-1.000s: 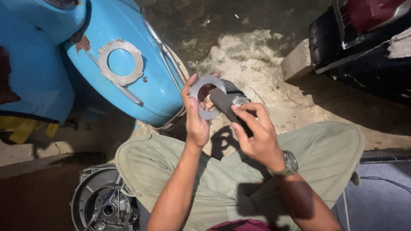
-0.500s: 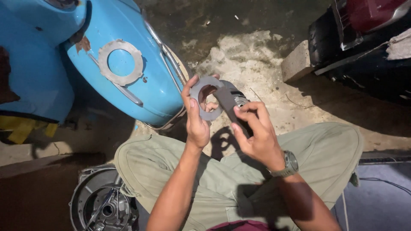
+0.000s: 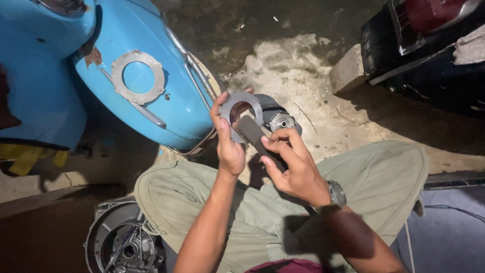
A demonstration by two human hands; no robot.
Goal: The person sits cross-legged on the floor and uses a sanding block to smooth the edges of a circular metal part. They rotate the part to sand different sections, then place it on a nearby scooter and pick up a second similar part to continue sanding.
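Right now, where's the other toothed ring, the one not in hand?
In the head view, upper left: the toothed metal ring lies flat on the blue scooter panel, left of the left hand, which holds a similar ring.

A flat grey toothed metal ring [image 3: 137, 77] is lying on the curved blue scooter body panel [image 3: 166, 96], while a round metal engine casing [image 3: 121, 242] is sitting on the floor and a pale stone block [image 3: 347, 70] is resting beside a black vehicle [image 3: 429, 55].
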